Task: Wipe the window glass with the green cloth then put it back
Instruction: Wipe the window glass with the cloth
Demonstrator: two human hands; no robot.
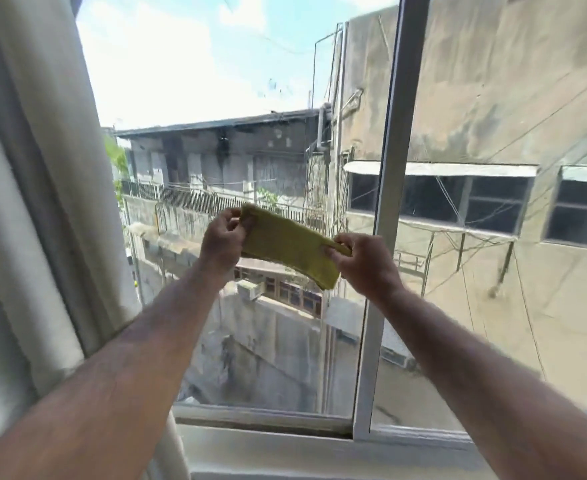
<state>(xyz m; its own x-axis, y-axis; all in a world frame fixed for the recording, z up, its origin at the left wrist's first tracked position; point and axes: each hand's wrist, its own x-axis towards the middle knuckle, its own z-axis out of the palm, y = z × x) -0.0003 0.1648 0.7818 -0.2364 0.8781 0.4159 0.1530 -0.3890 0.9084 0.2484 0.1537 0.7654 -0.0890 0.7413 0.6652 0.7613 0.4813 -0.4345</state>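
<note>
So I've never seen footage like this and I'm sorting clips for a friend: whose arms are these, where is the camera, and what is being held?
The camera sits on a person's head, looking forward and down, so the arms are their own. The left hand and right hand each pinch one end of a folded green cloth, stretched between them in front of the window glass. A white frame divides the panes, a pale curtain hangs at the left, and the sill lies below. Buildings show outside.
</note>
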